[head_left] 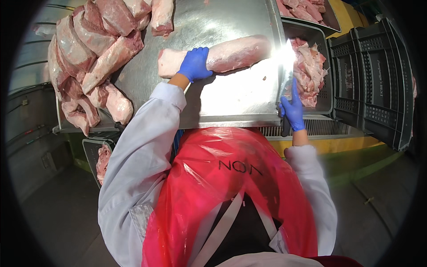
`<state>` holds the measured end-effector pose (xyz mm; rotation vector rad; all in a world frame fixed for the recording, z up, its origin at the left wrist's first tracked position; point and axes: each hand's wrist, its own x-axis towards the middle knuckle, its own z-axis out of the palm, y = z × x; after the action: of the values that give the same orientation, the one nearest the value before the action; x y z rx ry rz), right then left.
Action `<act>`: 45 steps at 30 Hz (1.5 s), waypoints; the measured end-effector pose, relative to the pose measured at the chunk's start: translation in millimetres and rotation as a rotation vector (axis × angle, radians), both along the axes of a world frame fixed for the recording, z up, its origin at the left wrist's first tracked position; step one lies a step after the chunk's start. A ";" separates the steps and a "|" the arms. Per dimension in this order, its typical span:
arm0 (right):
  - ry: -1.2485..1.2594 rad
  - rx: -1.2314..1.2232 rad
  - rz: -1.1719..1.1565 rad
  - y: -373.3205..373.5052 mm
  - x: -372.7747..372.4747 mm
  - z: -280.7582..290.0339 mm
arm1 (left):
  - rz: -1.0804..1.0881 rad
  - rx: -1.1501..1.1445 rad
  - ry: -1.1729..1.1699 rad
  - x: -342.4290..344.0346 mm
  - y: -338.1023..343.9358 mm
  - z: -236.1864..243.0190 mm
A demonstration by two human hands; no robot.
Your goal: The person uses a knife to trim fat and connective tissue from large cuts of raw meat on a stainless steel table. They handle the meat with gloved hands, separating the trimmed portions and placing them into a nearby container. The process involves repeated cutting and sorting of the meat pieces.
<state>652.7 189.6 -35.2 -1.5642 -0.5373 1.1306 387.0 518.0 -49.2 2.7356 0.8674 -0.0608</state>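
Observation:
My left hand (194,64) in a blue glove grips a long pale-pink piece of meat (240,52) lying crosswise on the steel work surface (213,20), its fingers wrapped over the piece left of its middle. At the surface's right edge, my right hand (291,109), also gloved in blue, holds a black-handled knife (284,127), index finger stretched along it. The blade points away from me and is partly lost in glare. A heap of large meat pieces (80,53) lies on the left of the surface.
A grey crate of pale trimmings (310,73) adjoins the right edge, with another container of meat (301,9) beyond. Dark plastic crates (378,84) stand farther right. A bin with meat (102,160) sits low at the left, beneath the surface.

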 end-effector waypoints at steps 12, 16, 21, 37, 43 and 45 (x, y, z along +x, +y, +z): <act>-0.403 -0.045 0.141 144.2 -11.0 -42.3 | 0.052 0.068 0.215 17.6 -20.9 17.7; -0.354 -0.010 0.181 81.8 -47.8 -59.2 | 0.107 0.046 0.170 13.0 -16.6 14.6; -0.263 -0.097 0.164 135.2 -33.7 -28.9 | 0.138 0.028 0.113 15.2 -19.9 5.5; -0.402 -0.043 0.427 -19.6 -81.1 -32.9 | 0.237 -0.011 0.250 19.0 -9.9 9.1; -0.220 0.104 -0.006 26.3 3.2 -15.4 | 0.181 0.034 -0.102 120.5 -52.1 43.8; -0.061 0.201 -0.028 60.7 15.3 -19.0 | 0.289 -0.059 -0.146 137.1 -46.5 26.8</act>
<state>668.0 250.3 -54.2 -1.4312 -0.6480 0.9789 524.1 471.4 -22.4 2.4957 1.1857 0.1649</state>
